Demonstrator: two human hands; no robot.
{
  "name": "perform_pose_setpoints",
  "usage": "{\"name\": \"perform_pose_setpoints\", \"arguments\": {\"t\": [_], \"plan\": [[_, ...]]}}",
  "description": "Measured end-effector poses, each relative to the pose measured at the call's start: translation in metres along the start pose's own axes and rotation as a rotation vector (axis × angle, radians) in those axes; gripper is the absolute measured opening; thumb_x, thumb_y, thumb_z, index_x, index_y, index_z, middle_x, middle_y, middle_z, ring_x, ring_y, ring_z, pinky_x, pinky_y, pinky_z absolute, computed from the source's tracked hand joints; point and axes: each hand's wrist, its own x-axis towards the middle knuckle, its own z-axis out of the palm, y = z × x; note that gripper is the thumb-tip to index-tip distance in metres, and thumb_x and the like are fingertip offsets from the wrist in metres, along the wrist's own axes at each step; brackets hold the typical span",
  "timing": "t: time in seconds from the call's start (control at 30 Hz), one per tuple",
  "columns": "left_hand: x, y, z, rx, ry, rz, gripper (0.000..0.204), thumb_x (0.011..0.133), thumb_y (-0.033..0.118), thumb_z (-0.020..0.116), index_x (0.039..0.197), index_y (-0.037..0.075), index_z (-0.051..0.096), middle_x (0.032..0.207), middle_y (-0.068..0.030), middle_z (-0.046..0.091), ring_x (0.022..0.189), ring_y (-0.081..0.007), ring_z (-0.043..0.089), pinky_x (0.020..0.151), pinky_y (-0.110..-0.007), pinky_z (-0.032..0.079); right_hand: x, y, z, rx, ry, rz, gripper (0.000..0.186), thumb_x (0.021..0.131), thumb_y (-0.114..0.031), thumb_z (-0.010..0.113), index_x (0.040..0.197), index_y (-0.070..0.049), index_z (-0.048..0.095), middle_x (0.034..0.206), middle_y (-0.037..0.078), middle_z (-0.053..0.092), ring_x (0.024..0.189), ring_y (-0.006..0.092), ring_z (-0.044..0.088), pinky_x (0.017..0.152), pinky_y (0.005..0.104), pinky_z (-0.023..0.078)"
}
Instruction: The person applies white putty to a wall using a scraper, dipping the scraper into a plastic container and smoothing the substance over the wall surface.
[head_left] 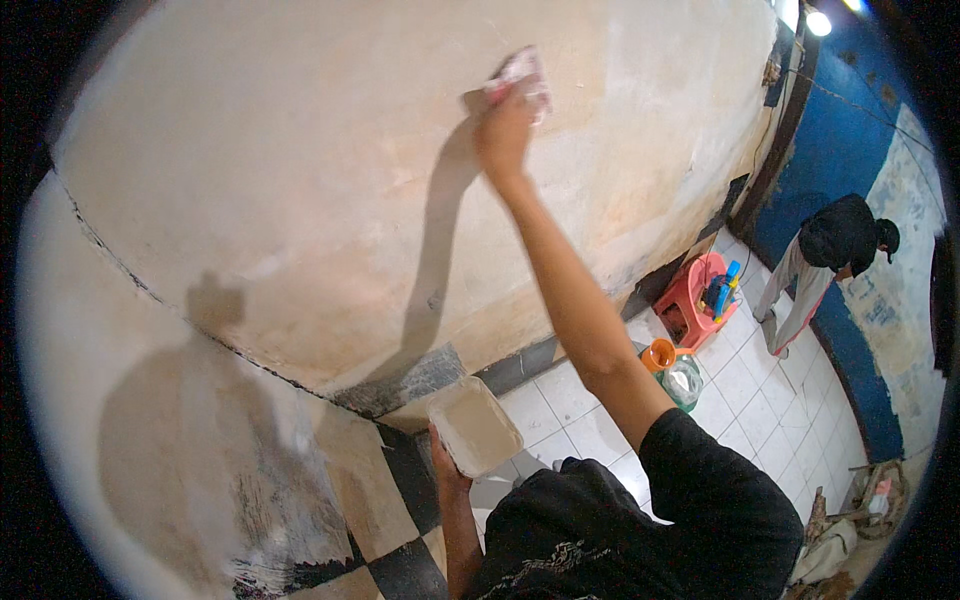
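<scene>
My right hand (pixel 507 135) is stretched high against the beige wall (pixel 330 150), its fingers closed on a crumpled pink-and-white cloth (pixel 527 72). The cloth lies against the wall surface. Lower down, near my body, my left hand (pixel 448 463) grips the side of a squarish tub (pixel 514 440). Inside the tub is a pale beige liquid or paste (pixel 472 420); which of the two, I cannot tell. Part of my left hand is hidden beneath the tub.
A red plastic stool (pixel 683 305) with tools on it stands on the white-tiled floor (pixel 735 385). Beside it are an orange cup (pixel 658 354) and a greenish clear container (pixel 682 384). Another person (pixel 840 235) bends near the blue wall (pixel 830 130). Checkered tiles (pixel 372 505) edge the wall base.
</scene>
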Motion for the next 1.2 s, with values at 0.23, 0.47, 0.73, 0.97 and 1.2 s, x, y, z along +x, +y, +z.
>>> {"name": "perform_pose_setpoints", "arguments": {"t": [0.23, 0.47, 0.73, 0.97, 1.2], "plan": [[0.002, 0.013, 0.01, 0.132, 0.021, -0.04, 0.059, 0.097, 0.05, 0.033, 0.135, 0.005, 0.038, 0.128, -0.0125, 0.052, 0.108, -0.0281, 0.057, 0.092, -0.039, 0.048, -0.104, -0.102, -0.015, 0.302, -0.473, -0.112, 0.09, 0.067, 0.015, 0.05, 0.145, 0.004, 0.006, 0.137, 0.034, 0.029, 0.13, 0.0539, 0.021, 0.104, 0.0511, 0.028], [-0.043, 0.011, -0.057, -0.325, 0.048, -0.038, 0.058, 0.097, 0.049, 0.028, 0.139, 0.009, 0.035, 0.134, -0.0136, 0.047, 0.116, -0.0311, 0.051, 0.098, -0.045, 0.043, 0.032, 0.081, -0.067, -0.082, 0.053, -0.092, 0.037, 0.072, 0.004, 0.058, 0.109, 0.008, 0.053, 0.082, 0.02, 0.061, 0.082, 0.0405, 0.059, 0.068, 0.0452, 0.047], [-0.032, 0.025, -0.034, 0.032, 0.126, 0.052, 0.058, 0.098, 0.048, 0.027, 0.139, 0.009, 0.035, 0.135, -0.0144, 0.045, 0.119, -0.0325, 0.049, 0.099, -0.047, 0.041, -0.074, 0.006, -0.005, 0.044, -0.226, -0.077, 0.087, 0.072, 0.009, 0.054, 0.144, 0.006, 0.005, 0.134, 0.032, 0.039, 0.12, 0.0487, 0.04, 0.104, 0.0502, 0.03], [-0.022, 0.023, -0.024, 0.098, 0.116, 0.071, 0.057, 0.098, 0.048, 0.027, 0.138, 0.008, 0.036, 0.134, -0.0143, 0.046, 0.117, -0.0323, 0.05, 0.099, -0.047, 0.042, -0.14, -0.082, -0.046, 0.213, -0.67, -0.052, 0.07, 0.085, -0.001, 0.048, 0.143, 0.007, 0.009, 0.138, 0.038, 0.025, 0.132, 0.0524, 0.021, 0.107, 0.0495, 0.026], [-0.056, 0.013, -0.062, -0.101, 0.101, 0.126, 0.056, 0.098, 0.046, 0.027, 0.137, 0.007, 0.037, 0.132, -0.015, 0.047, 0.116, -0.0323, 0.051, 0.097, -0.047, 0.044, -0.006, 0.015, -0.043, 0.064, -0.203, -0.314, 0.08, 0.07, 0.012, 0.052, 0.144, 0.001, 0.022, 0.126, 0.029, 0.045, 0.12, 0.0499, 0.038, 0.102, 0.0494, 0.033]]}}
